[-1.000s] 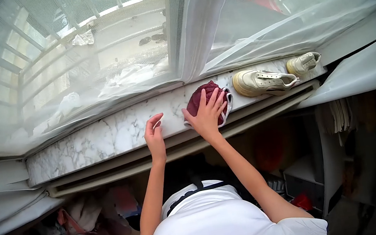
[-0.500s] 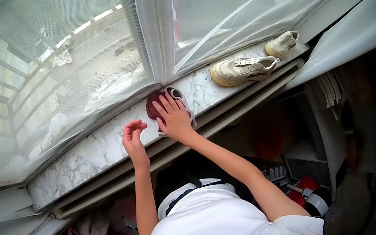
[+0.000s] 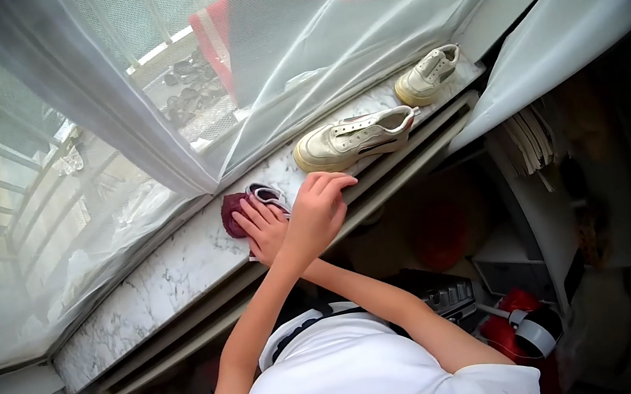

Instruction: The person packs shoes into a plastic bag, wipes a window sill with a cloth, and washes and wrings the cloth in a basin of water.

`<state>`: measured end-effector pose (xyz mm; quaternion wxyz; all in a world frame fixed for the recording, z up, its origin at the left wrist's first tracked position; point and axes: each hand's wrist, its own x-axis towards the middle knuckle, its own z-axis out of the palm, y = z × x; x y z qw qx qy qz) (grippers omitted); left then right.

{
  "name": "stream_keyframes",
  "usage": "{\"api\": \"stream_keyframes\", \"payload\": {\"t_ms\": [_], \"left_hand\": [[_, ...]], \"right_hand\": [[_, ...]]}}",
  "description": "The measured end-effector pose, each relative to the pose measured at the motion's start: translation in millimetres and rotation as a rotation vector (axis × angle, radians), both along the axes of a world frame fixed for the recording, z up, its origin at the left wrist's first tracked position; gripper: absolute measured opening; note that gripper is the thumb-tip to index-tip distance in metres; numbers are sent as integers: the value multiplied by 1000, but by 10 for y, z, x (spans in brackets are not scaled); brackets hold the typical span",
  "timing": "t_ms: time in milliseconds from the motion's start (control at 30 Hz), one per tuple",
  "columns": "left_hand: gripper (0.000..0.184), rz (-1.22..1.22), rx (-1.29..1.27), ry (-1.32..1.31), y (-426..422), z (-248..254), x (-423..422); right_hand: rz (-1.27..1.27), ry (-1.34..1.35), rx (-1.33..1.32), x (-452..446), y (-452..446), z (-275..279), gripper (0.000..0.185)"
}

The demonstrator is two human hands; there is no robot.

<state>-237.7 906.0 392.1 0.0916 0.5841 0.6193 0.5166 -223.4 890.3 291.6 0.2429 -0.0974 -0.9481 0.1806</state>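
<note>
Left hand (image 3: 317,217) has swung right, crossing above the right wrist; fingers loosely bent near the left of 2 white shoes (image 3: 352,141), can't tell if touching. Right hand (image 3: 264,231) spread flat over maroon cloth (image 3: 233,216) on marble surface (image 3: 163,281), left of shoes. Sheer curtain (image 3: 108,106) far side.

1. The cloth (image 3: 233,216) is dark maroon with pale trim, crumpled into a small bundle; it lies beneath the right hand (image 3: 263,229), pressed by its spread fingers, with part showing beyond the fingertips.
2. The shoe (image 3: 360,138), off-white with a yellowish sole and open eyelets, lies just beyond the left hand (image 3: 322,206), toe pointing left, heel right.
</note>
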Motion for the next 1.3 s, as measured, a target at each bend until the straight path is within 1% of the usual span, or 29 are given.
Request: {"api": "stream_keyframes", "payload": {"t_ms": [33,67,133,167,233,267,333,367,400,467,500,567,600,667,700,733,800,867,933,1000,1033,1067,1133,1167,1233,1300], "left_hand": [[34,-20,35,172,291,-5,81],[41,-3,6,312,537,-6,186],[46,71,7,490,984,-94,333],[46,63,14,492,1161,-178,352],[60,43,-120,692,1439,-357,342],[56,44,-126,636,1502,-427,341],[47,41,-195,449,1529,-354,305],[42,82,-167,398,1521,-289,321],[42,100,-186,393,1508,-256,332],[37,144,-229,493,1494,-196,318],[37,164,-239,489,1485,-122,302],[25,159,-231,613,1479,0,298],[25,167,-235,609,1495,-53,322],[14,119,-330,720,1554,-210,363],[7,166,-269,704,1565,-196,407],[7,165,-269,709,1576,-191,400],[10,298,-156,535,1545,-146,367],[18,388,-61,375,1480,94,258],[20,450,20,278,1381,349,139],[23,535,70,21,1298,531,117],[23,552,113,-73,1240,686,126],[22,517,148,-174,1166,830,115],[22,499,201,-122,977,982,52],[22,510,203,-123,878,986,29],[23,481,224,-284,659,991,-4],[22,484,250,-304,471,966,-53]], "right_hand": [[62,9,-5,25,81,0,51],[126,21,-10,40,164,1,52],[226,24,-17,81,297,-33,57],[272,11,-7,95,368,-59,62],[338,29,-39,152,470,-48,64],[376,12,-52,191,543,-11,64],[393,26,-52,253,715,-52,64],[406,37,-52,288,763,-83,65],[378,54,-42,330,833,-88,63],[384,41,-29,409,985,-86,60],[384,58,-9,429,1049,-93,57],[417,49,-14,438,1118,-95,58],[429,43,-13,457,1147,-99,58],[454,42,-21,453,1177,-86,61],[469,22,-20,459,1183,-82,62],[482,1,-23,466,1177,-85,63],[475,9,-30,474,1185,-116,63],[445,62,-44,498,1223,-139,57],[411,115,-146,548,1328,-175,46],[424,-76,-178,675,1547,-111,44],[386,-138,-175,745,1658,-57,43],[347,-202,-172,823,1775,-2,43],[240,-78,-57,925,2078,71,46],[175,-57,-39,967,2225,69,47],[69,-48,-16,1039,2490,53,47],[-34,-61,-9,1072,2651,62,47]]}}
